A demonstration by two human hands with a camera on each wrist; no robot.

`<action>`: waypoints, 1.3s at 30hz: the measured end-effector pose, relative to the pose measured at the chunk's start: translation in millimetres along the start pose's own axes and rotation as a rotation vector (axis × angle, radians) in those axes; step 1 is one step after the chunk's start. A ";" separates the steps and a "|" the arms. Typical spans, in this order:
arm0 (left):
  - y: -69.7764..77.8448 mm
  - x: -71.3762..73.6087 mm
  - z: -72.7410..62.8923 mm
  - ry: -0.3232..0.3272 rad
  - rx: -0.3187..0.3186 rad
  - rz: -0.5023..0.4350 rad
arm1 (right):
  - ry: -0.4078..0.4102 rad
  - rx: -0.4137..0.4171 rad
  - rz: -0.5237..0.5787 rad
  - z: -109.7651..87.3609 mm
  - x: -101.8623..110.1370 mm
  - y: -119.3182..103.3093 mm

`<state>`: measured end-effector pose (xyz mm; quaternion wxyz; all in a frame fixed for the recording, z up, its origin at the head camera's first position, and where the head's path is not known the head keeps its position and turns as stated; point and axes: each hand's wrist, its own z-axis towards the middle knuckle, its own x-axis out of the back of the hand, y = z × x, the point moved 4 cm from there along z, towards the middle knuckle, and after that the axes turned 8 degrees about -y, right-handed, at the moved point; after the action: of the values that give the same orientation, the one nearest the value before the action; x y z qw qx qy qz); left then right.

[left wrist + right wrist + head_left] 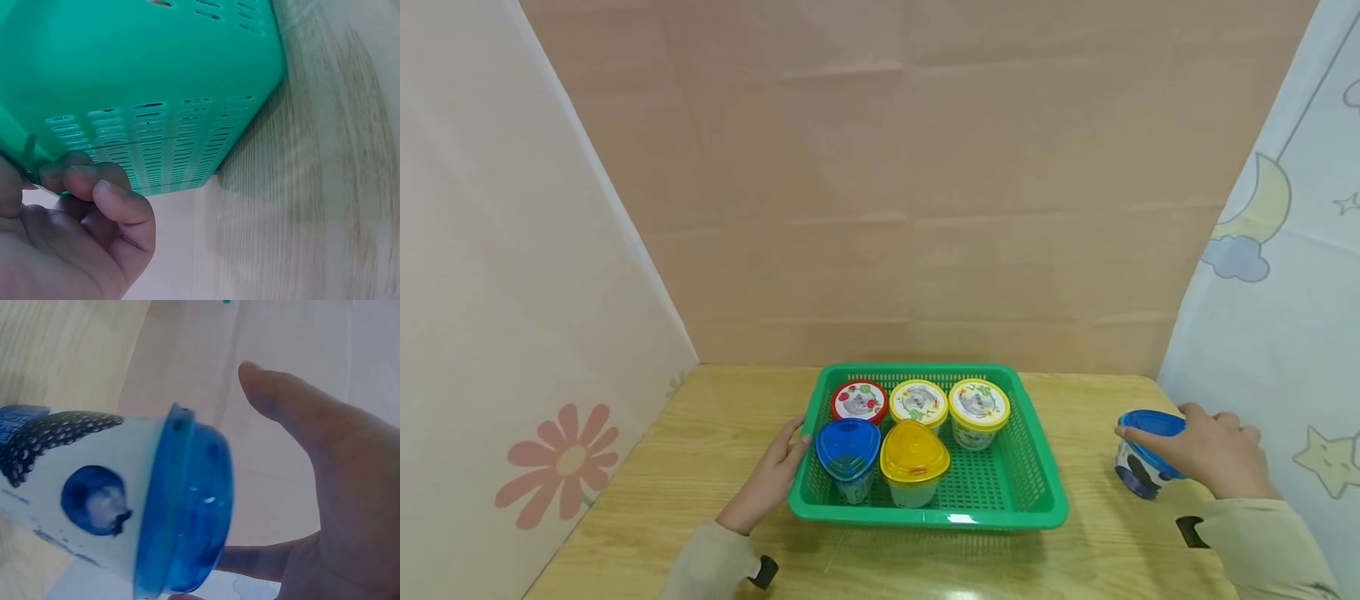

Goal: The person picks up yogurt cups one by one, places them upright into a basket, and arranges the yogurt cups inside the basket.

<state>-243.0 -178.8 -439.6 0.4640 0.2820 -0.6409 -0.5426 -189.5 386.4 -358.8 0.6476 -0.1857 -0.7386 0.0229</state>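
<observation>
A green plastic basket [925, 518] stands on the wooden table, holding several lidded cups. My left hand [769, 483] grips its left rim; in the left wrist view the curled fingers [128, 212] lie against the slotted wall. To the right of the basket is a white cup [1138, 471] with a blue lid, printed with dark berries. My right hand [1217, 450] reaches round this lid, thumb and fingers spread. In the right wrist view the thumb [281, 400] stands apart from the blue lid [194, 506], while other fingers pass behind it.
Inside the basket, a red-lidded cup [859, 402] and two yellow-rimmed cups [917, 404] form the back row. In front are a blue-lidded cup [848, 450] and a yellow-lidded cup [914, 454]. Cloth walls [925, 208] border the table [700, 433] at back and sides.
</observation>
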 end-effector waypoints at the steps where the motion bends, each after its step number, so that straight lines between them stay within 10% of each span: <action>1: 0.0 0.3 0.1 0.005 0.004 0.001 | 0.000 0.003 0.005 0.7 -0.7 1.3; 39: -0.5 -0.2 0.2 -0.029 -0.011 -0.006 | 0.020 0.001 0.064 3.0 -8.8 10.1</action>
<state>-243.2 -178.7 -440.1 0.4545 0.2733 -0.6438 -0.5517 -189.1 393.8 -370.4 0.6539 -0.2092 -0.7259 0.0419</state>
